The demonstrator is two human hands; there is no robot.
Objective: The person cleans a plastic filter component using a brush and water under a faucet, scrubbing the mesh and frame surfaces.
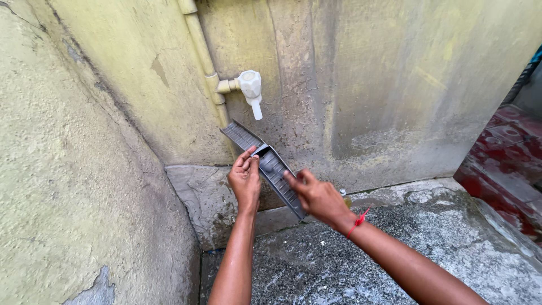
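Observation:
A long grey slotted plastic grille panel [243, 136] is held slanted in front of the wall, its upper end just under a white plastic tap [250, 87]. My left hand [245, 181] grips the panel's middle along its left edge, thumb on top. Fingers of my right hand [317, 196] rest on the panel's lower part, and a red thread circles that wrist. No water is seen running from the tap.
A yellowish pipe [204, 56] runs down the stained wall [395, 79] to the tap. A rough plaster wall [73, 181] closes the left side. Wet speckled concrete floor [339, 260] lies below, and red tiles [508, 158] show at right.

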